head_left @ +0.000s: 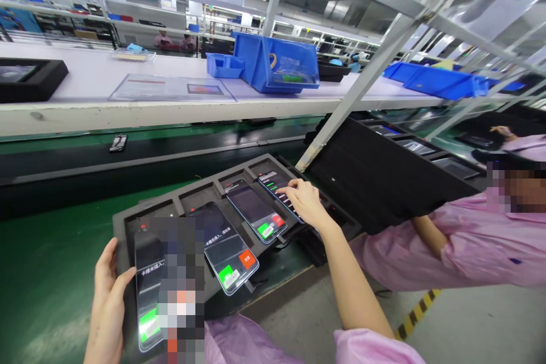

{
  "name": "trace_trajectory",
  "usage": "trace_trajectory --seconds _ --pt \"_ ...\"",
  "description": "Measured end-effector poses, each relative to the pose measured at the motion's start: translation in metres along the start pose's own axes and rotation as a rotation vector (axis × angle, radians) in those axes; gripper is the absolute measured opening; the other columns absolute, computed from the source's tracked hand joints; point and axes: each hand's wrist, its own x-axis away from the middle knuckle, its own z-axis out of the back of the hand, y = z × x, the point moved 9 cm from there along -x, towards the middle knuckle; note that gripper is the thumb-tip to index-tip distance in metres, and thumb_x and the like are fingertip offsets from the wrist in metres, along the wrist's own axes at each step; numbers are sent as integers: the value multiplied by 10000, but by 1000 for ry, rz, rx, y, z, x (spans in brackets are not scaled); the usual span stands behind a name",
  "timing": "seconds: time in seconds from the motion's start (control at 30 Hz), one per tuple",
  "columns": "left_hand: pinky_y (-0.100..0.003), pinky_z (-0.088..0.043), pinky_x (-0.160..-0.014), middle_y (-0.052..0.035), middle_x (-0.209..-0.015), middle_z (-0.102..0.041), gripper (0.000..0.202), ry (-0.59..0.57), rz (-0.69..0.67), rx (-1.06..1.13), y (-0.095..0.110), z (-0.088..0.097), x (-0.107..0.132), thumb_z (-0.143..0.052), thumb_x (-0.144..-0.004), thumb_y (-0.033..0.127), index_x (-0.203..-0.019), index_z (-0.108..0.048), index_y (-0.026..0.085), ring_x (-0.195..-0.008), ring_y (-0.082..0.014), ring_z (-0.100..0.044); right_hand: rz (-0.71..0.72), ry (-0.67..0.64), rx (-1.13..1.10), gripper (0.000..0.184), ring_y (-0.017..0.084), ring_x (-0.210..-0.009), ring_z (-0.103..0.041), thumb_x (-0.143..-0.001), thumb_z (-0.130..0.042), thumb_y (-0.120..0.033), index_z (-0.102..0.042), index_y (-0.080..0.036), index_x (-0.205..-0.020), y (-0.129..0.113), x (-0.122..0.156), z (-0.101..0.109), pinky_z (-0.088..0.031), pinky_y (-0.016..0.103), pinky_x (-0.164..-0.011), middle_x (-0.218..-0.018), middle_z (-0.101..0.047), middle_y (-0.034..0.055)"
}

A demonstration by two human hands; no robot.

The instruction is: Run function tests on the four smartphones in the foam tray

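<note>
A dark foam tray [179, 200] lies on the green bench and carries several lit phones in slots. My left hand [107, 301] grips the left edge of the nearest phone [147, 290], thumb on its side, fingers wrapped behind. My right hand [303, 200] reaches across to the farthest phone [276, 186], fingers spread and fingertips touching its screen. Two middle phones [228, 250] [256, 211] show green and red buttons.
A black conveyor belt [140, 159] runs behind the tray, with a small dark part on it. Blue bins [277, 62] stand on the white shelf beyond. A slanted metal post [358, 88] and stacked black trays [384, 176] are at right, where a co-worker in pink leans.
</note>
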Motion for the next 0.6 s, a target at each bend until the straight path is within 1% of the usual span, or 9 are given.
trace_trajectory --seconds 0.07,0.17,0.23,0.3,0.37,0.47,0.6 --pt "-334 -187 -1127 9 -1406 -384 672 14 -12 0 2 0 1 -562 -713 286 -1351 -352 255 -1331 -243 -279 -6 30 20 421 202 -931 -464 -908 -271 -342 -688 -321 -955 1 0 2 -326 427 -898 -977 -536 47" --pt "-346 -189 -1125 -6 -1416 -373 685 21 -14 -22 5 -1 7 -539 -709 284 -1362 -337 235 -1327 -242 -288 -40 171 11 449 199 -894 -473 -909 -254 -333 -701 -300 -912 12 10 18 -333 414 -867 -973 -549 51" --pt "-353 -183 -1126 3 -1425 -360 689 11 -1 -47 5 -1 15 -540 -710 305 -1365 -331 249 -1324 -240 -297 -73 279 -1 471 193 -852 -480 -905 -249 -325 -714 -274 -854 22 22 29 -341 403 -836 -941 -557 55" --pt "-368 -178 -1129 21 -1429 -355 698 -8 21 -72 3 0 26 -548 -710 346 -1367 -321 285 -1323 -244 -297 -94 351 -11 486 188 -818 -482 -899 -253 -317 -721 -248 -789 30 36 37 -347 391 -807 -903 -559 59" --pt "-385 -170 -1131 40 -1435 -342 718 -38 31 -90 1 2 37 -558 -698 392 -1368 -310 321 -1331 -253 -278 -97 371 -22 485 182 -785 -480 -894 -265 -312 -722 -238 -751 35 49 39 -350 380 -781 -874 -560 58" --pt "-407 -137 -1136 71 -1451 -312 741 -94 39 -103 -2 4 51 -570 -674 469 -1359 -305 373 -1331 -275 -271 -86 360 -27 464 170 -746 -469 -890 -290 -311 -723 -247 -737 36 63 36 -348 372 -762 -859 -561 49" --pt "-424 -138 -1135 102 -1448 -311 728 -132 42 -136 -1 4 60 -562 -665 548 -1338 -314 423 -1310 -304 -297 -54 355 -36 455 161 -729 -460 -898 -293 -314 -724 -254 -762 31 71 31 -353 366 -757 -874 -560 46"
